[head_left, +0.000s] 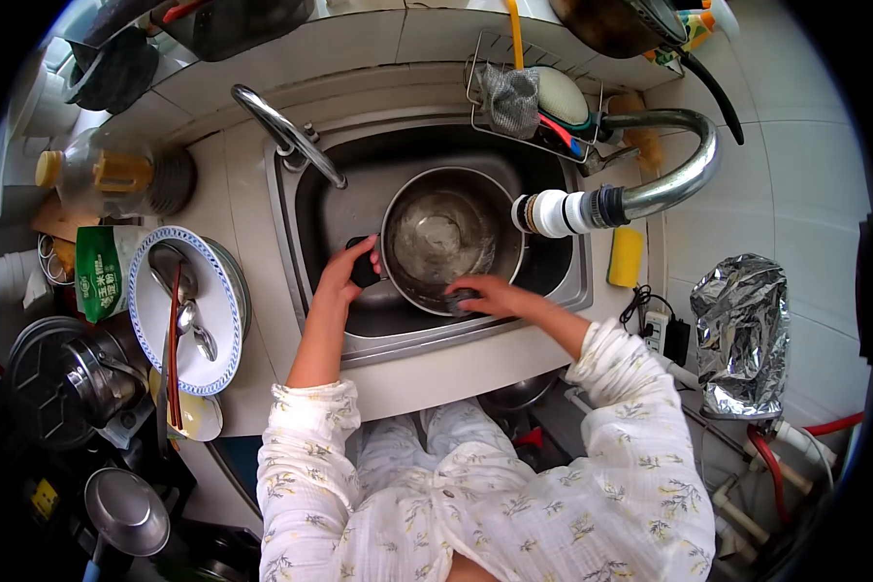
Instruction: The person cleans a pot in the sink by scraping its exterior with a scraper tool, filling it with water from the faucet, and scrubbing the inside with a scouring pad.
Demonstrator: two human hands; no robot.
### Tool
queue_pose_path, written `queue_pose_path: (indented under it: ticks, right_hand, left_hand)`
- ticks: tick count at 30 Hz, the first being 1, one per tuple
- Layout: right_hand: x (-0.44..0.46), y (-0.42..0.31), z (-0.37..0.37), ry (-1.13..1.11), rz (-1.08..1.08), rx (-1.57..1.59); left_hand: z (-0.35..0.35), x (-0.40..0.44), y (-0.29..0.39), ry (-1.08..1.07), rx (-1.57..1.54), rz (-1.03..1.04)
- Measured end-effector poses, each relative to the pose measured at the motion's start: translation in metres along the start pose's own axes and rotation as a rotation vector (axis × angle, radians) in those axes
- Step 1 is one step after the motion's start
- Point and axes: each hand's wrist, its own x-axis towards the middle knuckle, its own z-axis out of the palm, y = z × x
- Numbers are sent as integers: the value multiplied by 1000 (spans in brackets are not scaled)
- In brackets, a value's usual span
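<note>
A metal pot (427, 209) with a little water in it sits in the sink (344, 215), tilted slightly. My left hand (343, 270) is closed around the pot's black side handle (364, 264), to the left of the rim. At the pot's near side, my right hand (490, 296) grips a small dark grey scrubber (461, 301), which looks like steel wool, and presses it at the inner wall. Part of the scrubber is hidden under the fingers.
A chrome faucet (291, 136) rises behind the sink at left; a thick curved spout (684, 184) reaches over its right side. A wire rack (500, 121) holds brushes and a mesh cloth. Left stands a blue-rimmed bowl (218, 344) with spoons and chopsticks; right, a yellow sponge (626, 257).
</note>
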Motion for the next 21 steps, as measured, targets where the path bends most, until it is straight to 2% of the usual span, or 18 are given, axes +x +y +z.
queue_pose_path:
  ticks: [1,3,5,7,11,12,14,16,18,21]
  right_hand:
    - [-7,10,-21,-61,77,-169]
    - [4,21,-50,-48,188,-825]
    - [40,71,-59,123,82,-1238]
    - [45,85,-52,183,-14,-1145]
    - [47,100,-34,287,-196,-950]
    - [35,97,-18,235,-108,-1012]
    - [17,54,6,59,125,-666]
    - [20,31,23,-15,123,-174]
    - [25,-24,30,95,168,314]
    - [8,-45,32,212,89,511]
  left_hand:
    - [4,-6,-1,-45,-24,-2]
    - [18,-15,-5,-135,-74,-6]
    - [47,-30,-9,-206,-43,22]
    - [80,-52,-10,-141,45,79]
    - [85,-60,-27,-10,21,255]
    - [84,-60,-33,33,1,289]
    - [84,-59,-43,67,-34,335]
    - [92,-61,-48,66,-29,349]
    - [94,-63,-51,56,-21,370]
    - [97,-69,-49,91,-10,403]
